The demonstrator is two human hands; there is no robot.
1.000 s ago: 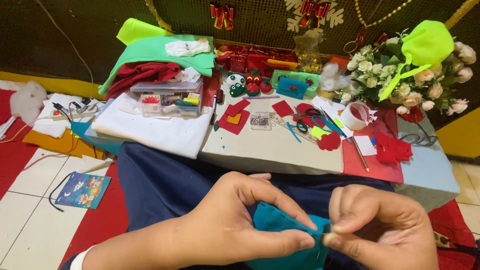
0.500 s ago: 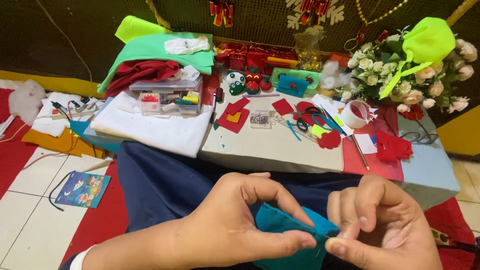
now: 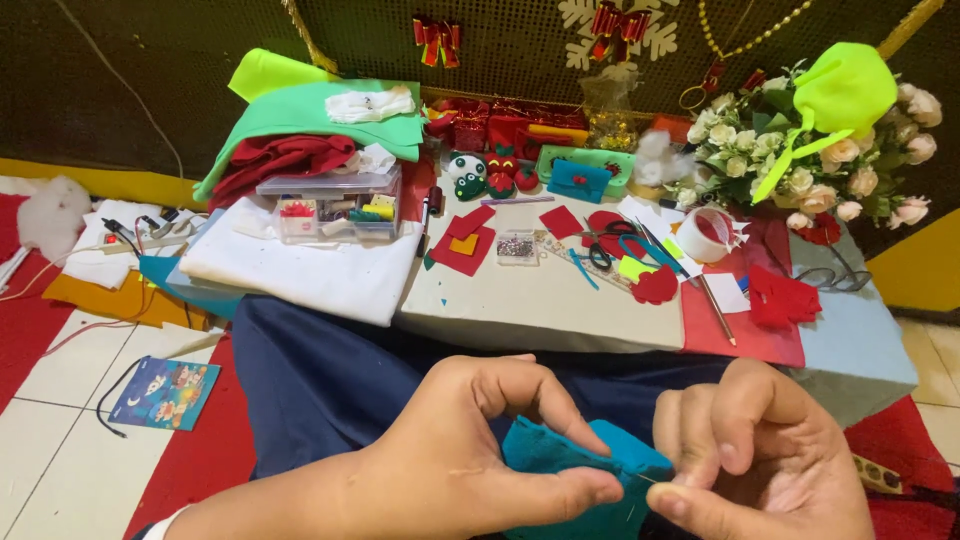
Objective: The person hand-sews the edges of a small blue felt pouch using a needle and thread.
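The left hand [image 3: 470,460] was closed on a piece of teal felt [image 3: 575,470], thumb pressed along its near edge and forefinger curled over its top. The felt sat at the near middle of the scene, between the two hands and above the lap. The right hand [image 3: 765,455] was also closed, its thumb and forefinger pinched on a thin needle [image 3: 652,481] whose point met the right edge of the felt. The other fingers of that hand were folded in.

Under the hands lay dark blue cloth [image 3: 320,370] across the lap. Beyond it stood a low work table [image 3: 550,300] with a pale top. On it were red felt scraps [image 3: 465,240], a small clear box of beads [image 3: 517,246], scissors [image 3: 605,250] and a roll of tape [image 3: 710,235]. A clear plastic organiser box [image 3: 330,205] rested on folded white cloth [image 3: 300,265] at the left of the table, with green felt [image 3: 310,115] and red cloth [image 3: 280,160] piled behind it. A bunch of pale artificial flowers [image 3: 800,170] stood at the far right. On the floor tiles at the near left lay a small picture booklet [image 3: 165,390].
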